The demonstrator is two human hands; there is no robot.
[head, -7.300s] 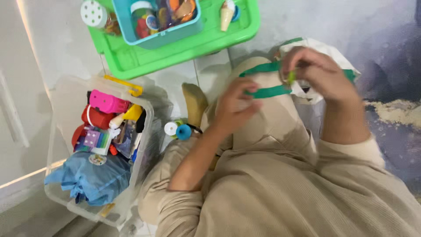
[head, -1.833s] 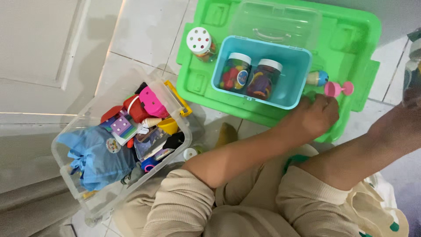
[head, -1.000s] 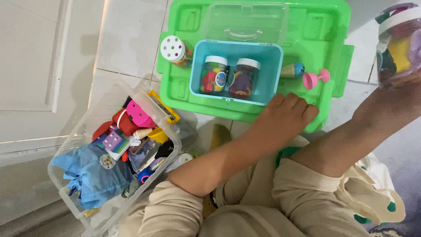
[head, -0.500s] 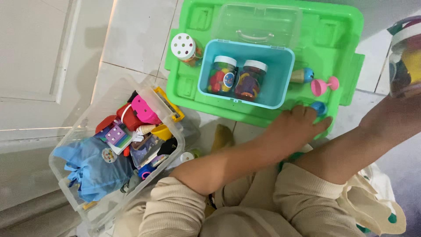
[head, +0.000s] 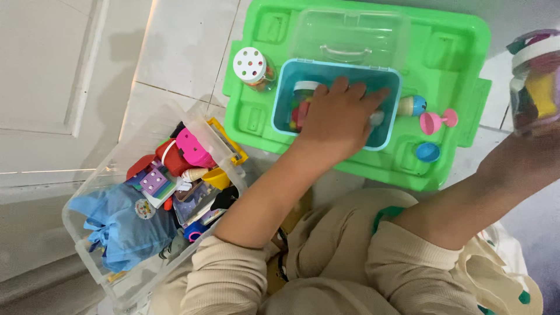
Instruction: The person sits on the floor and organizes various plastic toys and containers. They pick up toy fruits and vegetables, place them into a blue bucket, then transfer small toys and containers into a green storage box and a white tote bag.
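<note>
My left hand (head: 338, 119) reaches into the light-blue box (head: 282, 87) with its fingers spread over the two jars inside. One jar of coloured pieces (head: 300, 105) shows beside the palm; the other is almost hidden under my hand. My right hand (head: 525, 149) is raised at the right edge and holds up a clear jar with a white lid (head: 534, 79), full of coloured pieces. The blue box stands on a green tray (head: 466, 46), with its clear hinged lid (head: 350, 35) open behind it.
On the green tray are a jar with a holed white lid (head: 249, 64), a toy ice-cream cone (head: 411, 106), a pink goblet (head: 437, 121) and a small blue cup (head: 427, 152). A clear bin (head: 79, 251) at the left holds toys and a blue cloth (head: 125, 224). A cream bag (head: 513, 280) lies by my knee.
My left hand left the small blue cup on the tray's front edge and moved up into the blue box, over the jars. My right hand still holds its jar up.
</note>
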